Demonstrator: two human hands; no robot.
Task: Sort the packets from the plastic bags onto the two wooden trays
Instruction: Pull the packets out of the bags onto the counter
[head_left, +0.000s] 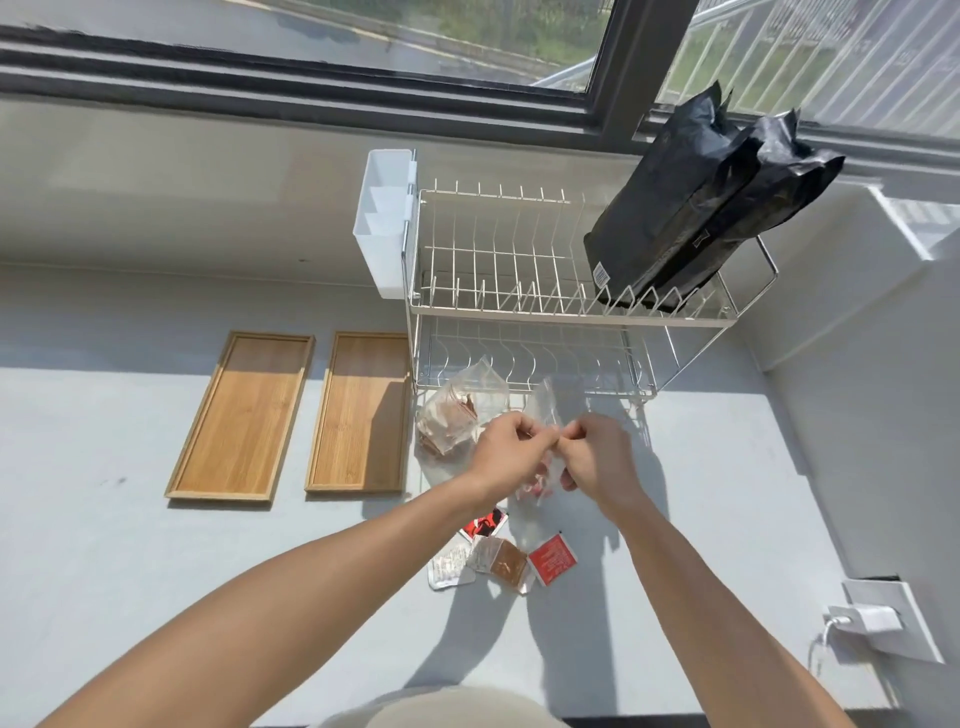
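Note:
Both hands hold a clear plastic bag above the counter: my left hand and my right hand pinch its edge between them, and red packets show inside its lower part. A second clear bag with brown packets lies just left of my hands. Several loose packets lie on the counter below my wrists: a red and black one, a silver one, a brown one and a red one. Two bare wooden trays lie side by side at the left.
A white wire dish rack stands behind the bags, with a white cutlery holder on its left and two black pouches on its top tier. A white charger sits in a wall socket at the right. A window runs along the back.

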